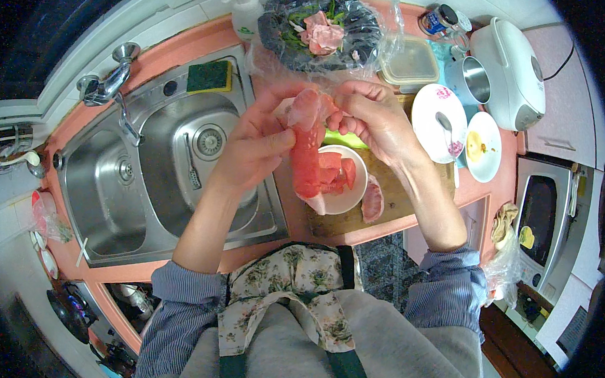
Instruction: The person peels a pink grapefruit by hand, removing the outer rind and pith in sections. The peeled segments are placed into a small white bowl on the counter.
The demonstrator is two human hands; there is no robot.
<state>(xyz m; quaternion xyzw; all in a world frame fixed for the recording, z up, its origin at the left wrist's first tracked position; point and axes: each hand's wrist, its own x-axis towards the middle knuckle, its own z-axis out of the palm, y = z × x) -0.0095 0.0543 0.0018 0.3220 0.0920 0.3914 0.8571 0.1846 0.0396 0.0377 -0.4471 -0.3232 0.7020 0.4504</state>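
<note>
Between both hands hangs a piece of red grapefruit (305,161), its pulp bare along the lower length and pale membrane bunched at the top. My left hand (256,140) holds it from the side, thumb on the pulp. The fingertips of my right hand (370,115) pinch the membrane at its upper end. Partly behind the fruit, a white bowl (350,204) contains several chunks of red pulp (334,172). A grapefruit segment still in its membrane (372,200) lies on the wooden cutting board (400,189), to the right of the bowl. Something bright green (346,139) shows under my right hand.
To the left is a double steel sink (177,136) with a sponge (209,77) on its rim. A black plastic bag (278,21) at the back holds peel and greens. Right stand a plate with a spoon (424,113), a stained bowl (488,165), a metal-lined pot (464,82) and a rice cooker (513,77).
</note>
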